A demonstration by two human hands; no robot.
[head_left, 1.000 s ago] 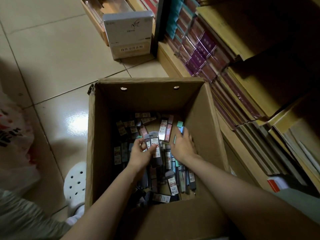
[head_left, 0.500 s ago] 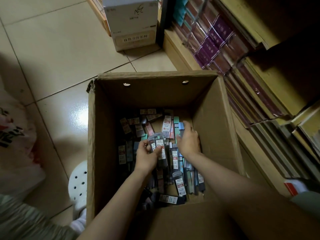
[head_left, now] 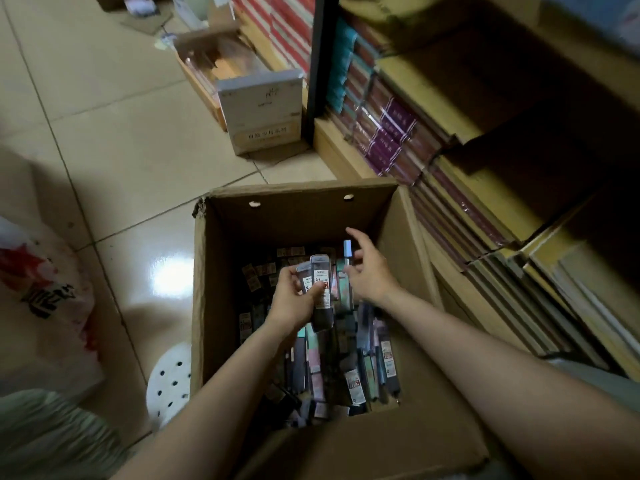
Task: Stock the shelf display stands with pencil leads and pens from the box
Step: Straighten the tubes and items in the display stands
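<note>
An open cardboard box [head_left: 412,237] stands on the tiled floor, its bottom covered with several dark pencil lead packs and pens [head_left: 353,372]. My left hand [head_left: 291,299] is raised inside the box and grips a small bunch of pencil lead packs [head_left: 320,289] with white labels. Just to the right, my right hand [head_left: 370,275] pinches a slim pen with a pale blue cap [head_left: 347,258], held upright, while its other fingers spread loosely toward the far wall of the box.
Wooden shelves [head_left: 485,161] packed with wrapped notebooks run along the right. A white carton [head_left: 259,112] and an open wooden crate [head_left: 214,67] stand on the floor beyond the box. A plastic bag [head_left: 38,299] lies at left, a white perforated shoe [head_left: 169,379] beside the box.
Both hands have lifted off the pile. The right hand now pinches a pen it picked from the box; the left hand has raised its lead packs. The view tilted up toward the shelves.
</note>
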